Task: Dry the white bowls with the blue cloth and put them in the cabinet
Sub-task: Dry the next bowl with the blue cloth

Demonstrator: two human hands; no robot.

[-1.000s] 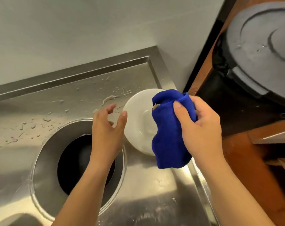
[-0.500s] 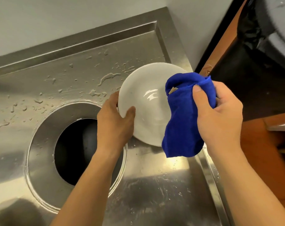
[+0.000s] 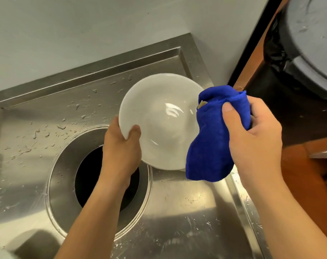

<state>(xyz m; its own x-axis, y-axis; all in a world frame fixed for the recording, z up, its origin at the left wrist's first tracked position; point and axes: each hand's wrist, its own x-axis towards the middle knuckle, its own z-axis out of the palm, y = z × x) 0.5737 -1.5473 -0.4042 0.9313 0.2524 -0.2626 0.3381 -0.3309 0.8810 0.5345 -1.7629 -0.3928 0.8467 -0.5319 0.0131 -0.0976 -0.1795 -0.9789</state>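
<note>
One white bowl (image 3: 159,124), glossy and round, tilted with its hollow facing up toward the camera, above the wet steel worktop (image 3: 187,212) by its right edge. Left hand (image 3: 121,146) clamps the bowl's left rim, thumb inside. Right hand (image 3: 252,139) is closed around a bunched, fuzzy blue cloth (image 3: 209,146) covering the bowl's right rim. Round dark opening (image 3: 87,174) lies below the left hand.
</note>
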